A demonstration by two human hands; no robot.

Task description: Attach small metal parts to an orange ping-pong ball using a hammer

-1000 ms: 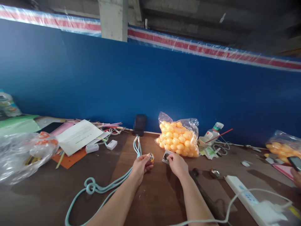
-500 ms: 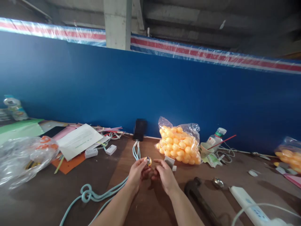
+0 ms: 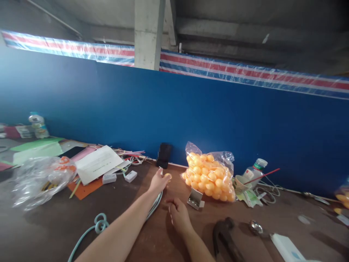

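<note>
My left hand (image 3: 159,182) is reaching forward over the table, closed around a small orange ball (image 3: 168,176); only a little of the ball shows past the thumb. My right hand (image 3: 178,216) is nearer to me, above the brown table top, fingers loosely curled and apart, with nothing seen in it. Beyond it lies an open little box (image 3: 195,199) with shiny silver pieces inside, too small to name. A light blue cord (image 3: 100,222) runs beneath my left arm. Just behind my left hand, a black object (image 3: 164,154) leans at the blue partition.
A clear bag of orange balls (image 3: 208,176) stands behind the box. To the right are a hammer (image 3: 227,236), a shiny silver round object (image 3: 255,227), a power strip (image 3: 286,247), a cup and a bottle (image 3: 255,171). Papers (image 3: 98,163) and a plastic bag (image 3: 45,178) lie left.
My left hand has moved forward and left with the ball, away from my right hand. My right hand has drawn back toward me. The view has shifted slightly left and up.
</note>
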